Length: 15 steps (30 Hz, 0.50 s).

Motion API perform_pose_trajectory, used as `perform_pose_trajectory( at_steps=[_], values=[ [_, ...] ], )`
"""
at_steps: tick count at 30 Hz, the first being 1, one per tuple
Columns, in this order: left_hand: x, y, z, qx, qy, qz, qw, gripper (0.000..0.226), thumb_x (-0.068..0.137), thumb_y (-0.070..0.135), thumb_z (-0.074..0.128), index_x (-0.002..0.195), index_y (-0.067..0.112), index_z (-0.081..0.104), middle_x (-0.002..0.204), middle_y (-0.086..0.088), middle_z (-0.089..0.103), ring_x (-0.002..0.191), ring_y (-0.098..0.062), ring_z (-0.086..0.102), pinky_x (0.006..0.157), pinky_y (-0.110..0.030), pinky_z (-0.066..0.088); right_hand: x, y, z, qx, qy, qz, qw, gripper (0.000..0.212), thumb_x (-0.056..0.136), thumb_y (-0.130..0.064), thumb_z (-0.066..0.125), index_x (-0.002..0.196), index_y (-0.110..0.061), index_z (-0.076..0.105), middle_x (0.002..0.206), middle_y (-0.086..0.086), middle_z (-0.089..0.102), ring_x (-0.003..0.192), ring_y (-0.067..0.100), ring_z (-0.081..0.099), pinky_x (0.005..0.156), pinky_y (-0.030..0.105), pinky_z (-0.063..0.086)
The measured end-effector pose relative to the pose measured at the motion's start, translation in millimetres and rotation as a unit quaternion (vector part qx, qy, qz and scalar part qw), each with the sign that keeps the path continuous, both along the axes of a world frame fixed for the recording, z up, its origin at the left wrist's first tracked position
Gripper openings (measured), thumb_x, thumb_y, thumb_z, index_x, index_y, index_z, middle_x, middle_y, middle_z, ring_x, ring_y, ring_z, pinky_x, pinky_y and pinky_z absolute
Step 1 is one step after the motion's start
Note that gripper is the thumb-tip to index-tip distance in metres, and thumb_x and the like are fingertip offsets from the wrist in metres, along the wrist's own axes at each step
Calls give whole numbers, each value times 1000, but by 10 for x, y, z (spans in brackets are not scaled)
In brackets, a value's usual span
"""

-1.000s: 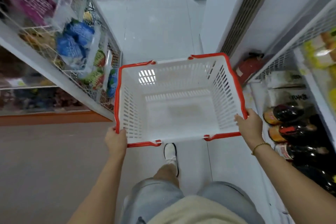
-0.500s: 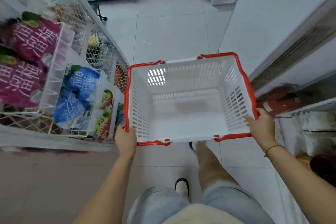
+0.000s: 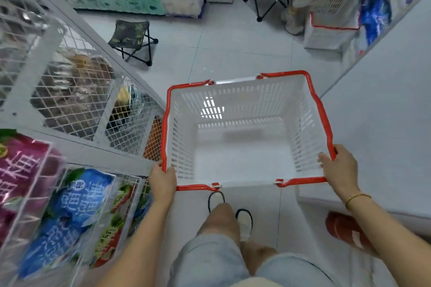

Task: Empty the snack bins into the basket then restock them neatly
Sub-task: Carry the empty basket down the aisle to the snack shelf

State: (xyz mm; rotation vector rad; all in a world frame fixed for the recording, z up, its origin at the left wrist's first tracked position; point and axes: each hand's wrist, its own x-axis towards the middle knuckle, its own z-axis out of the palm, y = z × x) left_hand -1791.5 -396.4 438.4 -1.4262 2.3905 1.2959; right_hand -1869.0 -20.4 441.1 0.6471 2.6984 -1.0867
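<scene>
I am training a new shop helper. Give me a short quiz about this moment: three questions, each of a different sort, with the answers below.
1. True or false: snack packs lie inside the basket.
2. Where does the left hand grip the basket? A) at its near-left corner B) at its far rim C) under its bottom
3. Fill in: the blue snack packs lie in a wire bin on the person's ___ side.

Key
1. False: the basket holds nothing.
2. A; the right hand grips the near-right corner.
3. left
</scene>
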Motion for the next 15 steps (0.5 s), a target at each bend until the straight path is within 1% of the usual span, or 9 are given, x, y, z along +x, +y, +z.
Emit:
perform_pose_trajectory(
  at_steps=[1,3,5,6,8,9,10,13,15],
  values=[
    [-173,-27,-36,2,1,-1,1000,28,93,1,47,121,-1,49,116,-20,61,91,-27,61,63,-24,49,-247,-29,10,0,8,13,1000,18,92,-11,55,108,-2,59,101,14,64,84,26,57,73,31,43],
    [-533,-72,-103,-3,-8,1,1000,30,94,1,46,124,-1,48,118,-18,60,87,-20,57,55,-15,43,-756,-97,-9,4,18,36,999,19,91,-10,55,109,-2,59,102,14,64,85,27,57,74,32,45],
    [-916,-113,-138,-5,-11,8,1000,31,94,-1,47,125,-3,47,119,-17,60,88,-17,54,55,-12,39,-1275,-180,-34,9,26,52,998,21,91,-11,56,110,-1,59,104,15,65,88,29,59,77,34,47],
    [-1107,-144,-151,-3,-11,14,1000,30,94,-1,47,124,-3,48,119,-17,60,90,-18,54,57,-13,40,-1531,-232,-39,13,27,59,998,23,91,-11,56,112,-1,59,106,16,65,90,31,59,79,35,48],
    [-1500,-244,-199,8,4,27,1000,30,94,1,46,124,-2,48,120,-18,60,96,-24,59,68,-22,48,-2009,-345,-45,16,32,70,997,25,92,-12,56,114,-1,59,108,16,64,93,32,60,80,36,48],
    [-1706,-309,-216,11,7,32,999,31,94,2,47,124,-1,48,120,-18,61,98,-26,60,72,-26,48,-2246,-407,-47,18,34,75,996,25,92,-12,57,114,-1,58,108,17,64,93,32,59,79,35,48],
    [-1912,-373,-226,11,8,37,999,31,94,2,47,125,0,49,119,-16,61,97,-26,60,72,-27,48,-2486,-480,-34,20,34,80,996,25,92,-11,57,113,0,58,107,17,64,93,32,59,78,33,46],
    [-2469,-553,-210,17,8,67,998,31,94,2,48,125,1,48,114,-13,62,88,-21,59,65,-23,47,-3184,-740,12,14,33,98,995,21,92,-10,56,110,0,59,103,16,64,92,32,60,77,34,46],
    [-2809,-677,-180,22,13,85,996,27,94,3,48,120,2,49,112,-13,62,87,-23,60,64,-26,49,-3668,-931,31,13,34,113,993,20,91,-11,57,109,-1,59,102,16,65,90,32,61,78,36,48]
  ],
)
